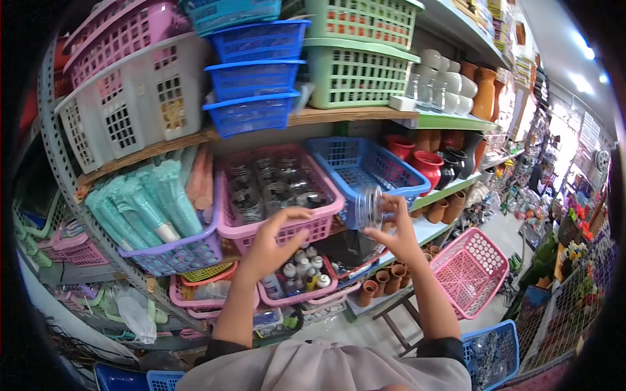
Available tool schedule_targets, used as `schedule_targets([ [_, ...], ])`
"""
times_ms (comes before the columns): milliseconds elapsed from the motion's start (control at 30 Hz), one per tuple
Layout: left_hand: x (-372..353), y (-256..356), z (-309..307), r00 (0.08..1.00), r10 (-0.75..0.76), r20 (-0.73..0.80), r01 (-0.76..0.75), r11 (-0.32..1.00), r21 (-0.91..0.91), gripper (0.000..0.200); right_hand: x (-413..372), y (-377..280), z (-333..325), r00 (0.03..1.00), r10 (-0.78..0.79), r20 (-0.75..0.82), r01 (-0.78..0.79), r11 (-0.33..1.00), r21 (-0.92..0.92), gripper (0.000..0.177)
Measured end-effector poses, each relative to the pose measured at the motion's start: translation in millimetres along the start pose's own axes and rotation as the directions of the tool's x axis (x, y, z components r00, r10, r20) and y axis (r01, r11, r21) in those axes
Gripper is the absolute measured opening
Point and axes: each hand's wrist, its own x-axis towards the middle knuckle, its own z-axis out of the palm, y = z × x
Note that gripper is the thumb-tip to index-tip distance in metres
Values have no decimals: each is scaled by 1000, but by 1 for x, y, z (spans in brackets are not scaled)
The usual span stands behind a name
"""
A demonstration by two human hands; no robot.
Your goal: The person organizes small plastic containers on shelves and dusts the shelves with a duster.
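A clear glass jar (368, 207) is gripped by my right hand (398, 229), tilted at the near side of the blue basket (344, 155). My left hand (277, 242) holds nothing; its thumb and fingers are spread in front of the pink basket (321, 226). Several glass jars (266, 179) stand inside that pink basket. The blue basket sits beside it on the same shelf, to the right.
Turquoise wrapped bundles (153, 205) fill a purple basket (173, 260) at left. Below my hands, a lower pink basket holds white-capped bottles (303, 270). Red and black vases (428, 168) stand at right. An upright pink basket (471, 274) is near the aisle floor.
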Motion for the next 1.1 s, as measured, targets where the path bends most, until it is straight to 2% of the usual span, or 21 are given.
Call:
schedule_targets([
  [100, 12, -8, -44, 977, 122, -175, -51, 930, 363, 25, 47, -12, 35, 994, -93, 57, 100, 985, -140, 72],
  [133, 16, -16, -53, 967, 134, -218, -11, 873, 488, 22, 62, -11, 46, 993, -99, 64, 107, 985, -135, 72],
  [200, 21, -41, -63, 963, 117, -242, 36, 837, 546, 21, 94, -2, 69, 972, -194, 134, 227, 923, -312, 70],
  [233, 26, -55, -67, 961, 100, -260, 78, 799, 597, 21, 107, -4, 80, 971, -166, 171, 214, 922, -321, 71],
  [267, 23, -70, -66, 964, 13, -264, 135, 833, 536, 21, 121, -1, 91, 966, -172, 194, 238, 884, -402, 74],
  [300, 21, -76, -67, 979, -88, -182, 176, 812, 556, 22, 135, 4, 103, 960, -177, 215, 262, 838, -479, 77],
  [333, 22, -76, -69, 985, -102, -140, 166, 782, 601, 22, 148, 7, 114, 957, -185, 221, 271, 838, -473, 77],
  [367, 22, -76, -69, 987, -123, -99, 158, 750, 642, 24, 159, 10, 126, 957, -138, 257, 270, 752, -601, 81],
  [400, 21, -76, -70, 984, -137, -116, 180, 778, 602, 26, 168, 16, 136, 954, -87, 285, 272, 646, -713, 85],
  [433, 20, -76, -70, 982, -143, -127, 191, 775, 602, 26, 178, 29, 148, 951, -90, 296, 282, 648, -708, 85],
  [533, 21, -71, -72, 951, -286, -115, 300, 777, 554, 27, 202, 53, 178, 938, 26, 347, 313, 369, -875, 95],
  [567, 21, -72, -73, 952, -285, -117, 300, 774, 558, 27, 209, 58, 187, 938, 22, 347, 314, 373, -873, 95],
  [633, 20, -76, -72, 960, -260, -108, 276, 796, 538, 27, 224, 67, 200, 905, 164, 392, 349, 239, -906, 85],
  [667, 21, -78, -72, 958, -267, -101, 279, 803, 527, 27, 229, 73, 203, 906, 164, 390, 347, 237, -907, 85],
  [733, 20, -75, -72, 965, -236, -115, 261, 813, 521, 26, 233, 83, 208, 921, 133, 365, 321, 266, -909, 70],
  [867, 19, -77, -70, 973, -192, -131, 232, 825, 516, 25, 240, 94, 208, 906, 187, 379, 307, 326, -894, 77],
  [933, 19, -79, -70, 973, -194, -125, 231, 829, 509, 25, 235, 87, 209, 940, 113, 323, 258, 384, -886, 75],
  [967, 19, -79, -70, 974, -188, -123, 225, 833, 506, 25, 233, 83, 209, 940, 117, 321, 255, 386, -887, 75],
  [1033, 20, -75, -71, 969, -217, -115, 245, 826, 508, 25, 232, 81, 211, 964, 121, 238, 152, 487, -860, 77],
  [1100, 20, -72, -72, 963, -246, -109, 266, 820, 507, 25, 230, 85, 214, 967, 103, 231, 153, 488, -860, 79],
])
